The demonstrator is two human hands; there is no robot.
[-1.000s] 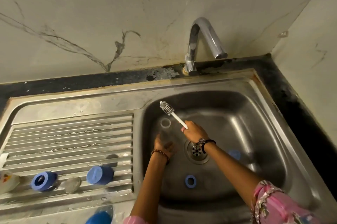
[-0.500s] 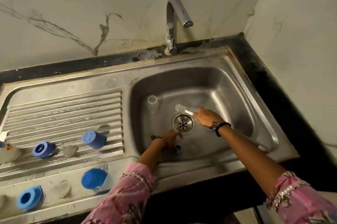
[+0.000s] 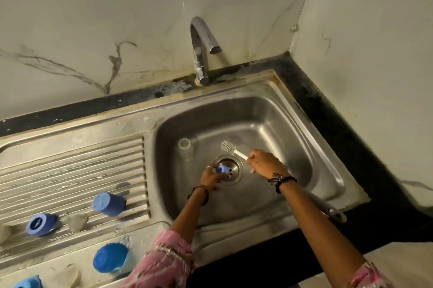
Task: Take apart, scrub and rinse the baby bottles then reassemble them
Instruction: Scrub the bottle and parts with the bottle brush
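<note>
In the steel sink basin (image 3: 276, 128), my left hand (image 3: 210, 176) pinches a small blue bottle ring (image 3: 222, 168) just over the drain (image 3: 230, 171). My right hand (image 3: 264, 163) grips the white handle of a bottle brush (image 3: 230, 147), whose grey bristle head points left above the drain. A clear bottle body (image 3: 185, 149) stands upright on the basin floor, left of the brush. On the ribbed drainboard (image 3: 70, 170) lie blue caps (image 3: 109, 204) (image 3: 42, 224) and clear teats (image 3: 75, 222).
The chrome tap (image 3: 201, 50) rises behind the basin, with no water running. A blue cap (image 3: 110, 257) and another blue ring (image 3: 29, 283) sit at the drainboard's front edge beside a clear teat (image 3: 66, 277). A metal handle (image 3: 332, 211) lies on the basin's front right rim. A wall closes the right side.
My left hand has lifted the blue ring from the basin floor up over the drain. The brush head stays near the drain; the camera has pulled back and up.
</note>
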